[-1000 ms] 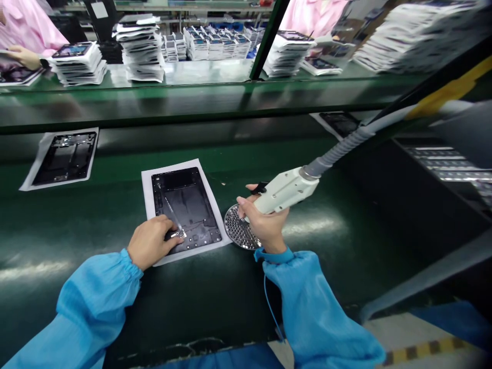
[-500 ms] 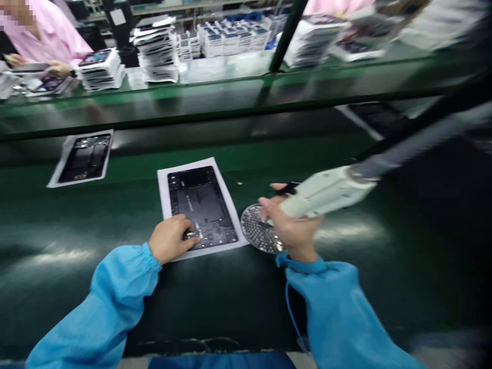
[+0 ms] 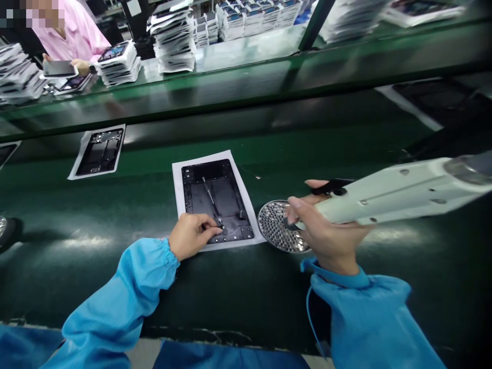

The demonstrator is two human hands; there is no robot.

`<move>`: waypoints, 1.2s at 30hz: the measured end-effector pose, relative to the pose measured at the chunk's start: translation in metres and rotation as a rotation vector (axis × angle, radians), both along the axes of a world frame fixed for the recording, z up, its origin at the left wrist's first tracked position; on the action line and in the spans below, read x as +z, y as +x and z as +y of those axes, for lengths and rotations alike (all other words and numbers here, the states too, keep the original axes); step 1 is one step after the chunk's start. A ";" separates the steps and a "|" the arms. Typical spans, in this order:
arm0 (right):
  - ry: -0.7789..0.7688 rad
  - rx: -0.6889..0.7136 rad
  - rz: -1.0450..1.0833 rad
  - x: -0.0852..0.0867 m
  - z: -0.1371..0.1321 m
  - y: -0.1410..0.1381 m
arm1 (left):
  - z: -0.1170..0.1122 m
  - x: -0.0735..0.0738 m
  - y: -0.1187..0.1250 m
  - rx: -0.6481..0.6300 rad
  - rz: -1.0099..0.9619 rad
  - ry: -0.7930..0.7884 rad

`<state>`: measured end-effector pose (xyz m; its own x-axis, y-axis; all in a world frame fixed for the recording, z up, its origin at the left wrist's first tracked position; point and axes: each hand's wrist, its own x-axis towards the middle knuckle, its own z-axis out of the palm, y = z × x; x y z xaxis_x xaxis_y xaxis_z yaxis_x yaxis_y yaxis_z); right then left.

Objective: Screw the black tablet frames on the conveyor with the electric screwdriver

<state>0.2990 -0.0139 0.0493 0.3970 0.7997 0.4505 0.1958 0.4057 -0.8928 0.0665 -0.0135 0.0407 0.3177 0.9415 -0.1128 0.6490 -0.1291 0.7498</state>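
A black tablet back housing (image 3: 200, 189) lies on a white sheet (image 3: 177, 179) before me. My left hand (image 3: 194, 234) rests over its lower edge, thumb and fingertips pinched at the lower end of a thin flex cable (image 3: 210, 193) running up the housing. My right hand (image 3: 325, 230) is wrapped round a pale green electric screwdriver (image 3: 388, 192) with a black lever. The screwdriver is tilted, its tip end down over a round metal dish (image 3: 271, 230) of many small screws. Whether a screw sits on the bit is too small to tell.
More housings on white sheets lie to the left (image 3: 102, 151) and at the far right (image 3: 434, 100). A round metal object (image 3: 3, 230) shows at the left edge. Behind runs a raised shelf (image 3: 230, 82) bearing stacks of devices (image 3: 172, 38); a person in pink (image 3: 73, 31) works there.
The whole view has shifted, so things appear further right or left-shifted at the edges. The flex cable now shows clearly along the housing. My right hand still holds the screwdriver over the dish.
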 end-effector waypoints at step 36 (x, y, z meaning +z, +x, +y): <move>0.030 0.024 -0.005 -0.001 -0.004 0.000 | -0.013 -0.025 -0.007 -0.383 0.373 0.347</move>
